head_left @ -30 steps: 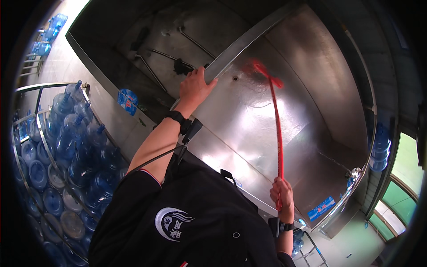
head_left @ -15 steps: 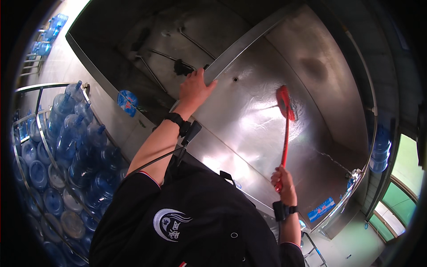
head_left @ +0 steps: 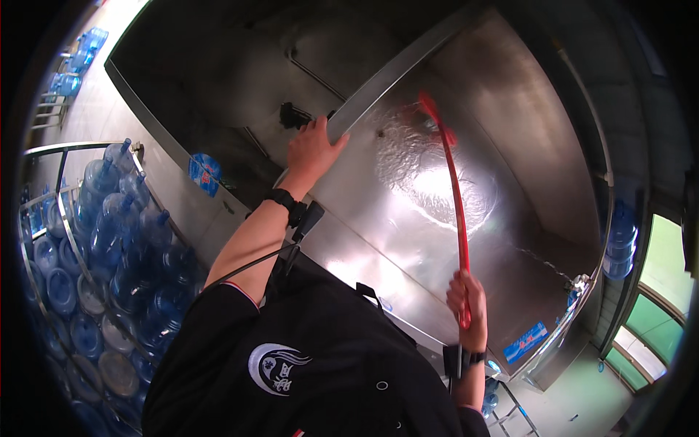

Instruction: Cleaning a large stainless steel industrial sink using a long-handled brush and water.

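Stretching long and slim, an all-red brush [head_left: 457, 200] in the right hand [head_left: 468, 302].

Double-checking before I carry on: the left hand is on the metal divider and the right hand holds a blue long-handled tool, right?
Not quite: the tool's colour is wrong. The head view shows the left hand on the metal divider and the right hand holding a red long-handled tool.

Big water jugs [head_left: 135, 262] left of tub [head_left: 510, 280]. Left hand [head_left: 314, 153] on wall [head_left: 408, 71] between two tub parts. Long-handled brush [head_left: 455, 189] in right part, right hand [head_left: 475, 300] at near end. More jugs [head_left: 87, 45] far back left.
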The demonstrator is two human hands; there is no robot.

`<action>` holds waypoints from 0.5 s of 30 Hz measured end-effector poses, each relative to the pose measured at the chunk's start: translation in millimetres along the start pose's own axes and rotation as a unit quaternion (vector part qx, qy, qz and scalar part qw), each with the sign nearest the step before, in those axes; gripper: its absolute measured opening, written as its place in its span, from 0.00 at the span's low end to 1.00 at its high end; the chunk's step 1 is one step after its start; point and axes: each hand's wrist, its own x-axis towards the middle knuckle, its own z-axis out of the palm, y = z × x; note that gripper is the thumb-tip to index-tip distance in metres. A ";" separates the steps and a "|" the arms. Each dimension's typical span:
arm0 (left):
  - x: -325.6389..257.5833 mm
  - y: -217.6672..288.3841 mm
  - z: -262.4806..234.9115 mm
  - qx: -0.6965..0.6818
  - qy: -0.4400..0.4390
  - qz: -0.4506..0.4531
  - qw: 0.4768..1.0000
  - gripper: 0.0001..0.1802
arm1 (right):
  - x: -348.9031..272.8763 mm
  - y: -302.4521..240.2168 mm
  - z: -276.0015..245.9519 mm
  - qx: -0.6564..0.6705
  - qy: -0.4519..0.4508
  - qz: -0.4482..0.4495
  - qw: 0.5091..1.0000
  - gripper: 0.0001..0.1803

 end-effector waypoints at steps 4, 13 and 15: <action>-3.4 -3.9 1.4 0.008 -0.027 -0.021 0.999 0.29 | 114.2 -25.5 6.9 -0.026 -0.008 -0.019 0.999 0.12; -2.6 3.0 -0.4 -0.004 -0.026 -0.015 1.000 0.29 | 223.4 -16.5 84.1 -0.117 0.034 0.006 0.993 0.16; -3.6 0.6 1.4 -0.007 -0.022 -0.015 1.000 0.29 | 218.8 -1.2 82.6 -0.142 0.044 0.019 0.989 0.16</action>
